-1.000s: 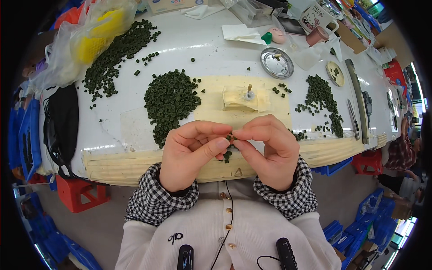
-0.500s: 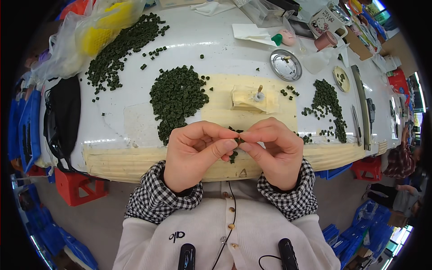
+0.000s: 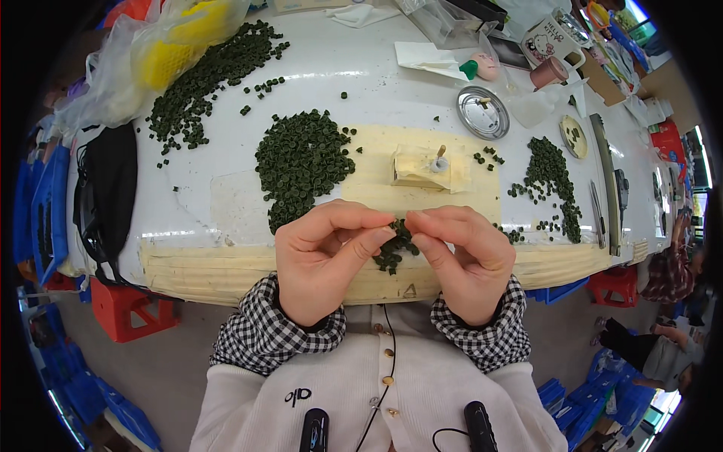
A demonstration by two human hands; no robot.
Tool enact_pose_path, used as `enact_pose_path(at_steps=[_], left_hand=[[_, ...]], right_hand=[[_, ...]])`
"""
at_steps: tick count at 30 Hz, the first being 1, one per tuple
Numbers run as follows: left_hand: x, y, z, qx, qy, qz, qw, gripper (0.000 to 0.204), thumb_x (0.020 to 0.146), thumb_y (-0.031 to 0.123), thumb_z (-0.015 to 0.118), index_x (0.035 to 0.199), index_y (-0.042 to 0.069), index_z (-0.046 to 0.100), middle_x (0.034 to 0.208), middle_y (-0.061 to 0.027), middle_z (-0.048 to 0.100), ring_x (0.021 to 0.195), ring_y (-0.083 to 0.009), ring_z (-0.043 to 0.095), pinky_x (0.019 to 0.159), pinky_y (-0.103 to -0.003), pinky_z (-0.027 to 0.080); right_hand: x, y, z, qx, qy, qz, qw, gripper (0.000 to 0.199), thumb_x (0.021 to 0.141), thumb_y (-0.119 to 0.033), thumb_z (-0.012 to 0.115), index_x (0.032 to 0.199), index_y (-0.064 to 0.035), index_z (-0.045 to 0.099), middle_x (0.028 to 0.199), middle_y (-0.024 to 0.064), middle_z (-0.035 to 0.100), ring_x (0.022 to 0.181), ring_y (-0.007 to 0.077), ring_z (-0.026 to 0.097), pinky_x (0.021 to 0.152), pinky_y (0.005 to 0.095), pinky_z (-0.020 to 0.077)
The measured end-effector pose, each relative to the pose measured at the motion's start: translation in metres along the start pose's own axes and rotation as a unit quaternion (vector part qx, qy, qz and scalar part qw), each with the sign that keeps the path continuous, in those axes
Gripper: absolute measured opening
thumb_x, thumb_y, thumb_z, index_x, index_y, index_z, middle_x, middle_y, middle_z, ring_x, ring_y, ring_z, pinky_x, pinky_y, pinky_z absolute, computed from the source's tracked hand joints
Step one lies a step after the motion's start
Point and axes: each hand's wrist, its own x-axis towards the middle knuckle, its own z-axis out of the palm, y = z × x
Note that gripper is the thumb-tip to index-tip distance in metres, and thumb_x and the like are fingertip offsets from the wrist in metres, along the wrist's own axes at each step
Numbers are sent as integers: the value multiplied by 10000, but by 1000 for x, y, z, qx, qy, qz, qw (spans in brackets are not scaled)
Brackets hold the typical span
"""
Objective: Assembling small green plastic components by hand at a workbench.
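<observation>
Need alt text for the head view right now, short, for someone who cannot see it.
Both hands, left hand and right hand, pinch small green pieces together at fingertip level above a white table. Piles of green pieces and a small cream block lie beyond.

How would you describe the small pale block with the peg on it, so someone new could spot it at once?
Start at the white table and find the pale yellow mat at its middle, just beyond both hands. On that mat sits the cream block, with a short wooden peg standing at its right end. Unlike the heaps of small dark green rings on either side, it is one single, pale, boxy piece.
</observation>
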Motion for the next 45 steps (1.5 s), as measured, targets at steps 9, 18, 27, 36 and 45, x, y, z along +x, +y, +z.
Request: enact_pose_path(at_steps=[9, 18, 27, 36, 45], left_hand=[[2, 0, -1, 124, -22, 86, 988, 202, 805, -97, 673, 994, -30, 695, 946, -116, 678, 857, -159, 638, 752, -252, 493], [0, 1, 3, -16, 7, -12, 1000, 215, 818, -103, 665, 1025, -43, 666, 975, -113, 672, 884, -141, 623, 771, -250, 491], [3, -1, 0, 55, -10, 37, 998, 177, 813, -103, 667, 977, -41, 686, 954, -114, 672, 862, -144, 621, 744, -247, 484], [4, -4, -1, 59, -23, 40, 997, 176, 808, -100, 673, 966, -27, 703, 919, -103, 678, 833, -135, 620, 729, -239, 480], [3, -5, -2, 40, -34, 17, 998, 169, 819, -93, 668, 968, -23, 705, 916, -101, 678, 830, -127, 619, 720, -237, 486]], right_hand=[[-2, -6, 0, -39, -23, -31, 999, 253, 792, 69, 694, 1035, 0, 709, 988, 117, 664, 840, 174, 659, 716, 253, 532], [-5, -2, -1, 22, -39, 9, 999, 258, 801, 62, 689, 1050, -3, 708, 997, 109, 650, 860, 159, 646, 739, 242, 521], [-5, -1, -1, 22, -41, 10, 999, 268, 810, 67, 680, 1070, 3, 697, 1010, 113, 648, 860, 162, 643, 726, 239, 516], [0, -3, -7, -16, -79, -30, 996, 289, 802, 82, 689, 1077, -5, 700, 997, 109, 645, 824, 153, 641, 682, 223, 514], [0, -4, -10, -33, -88, -38, 995, 274, 798, 73, 698, 1061, -4, 706, 987, 109, 641, 795, 153, 641, 661, 228, 519]])
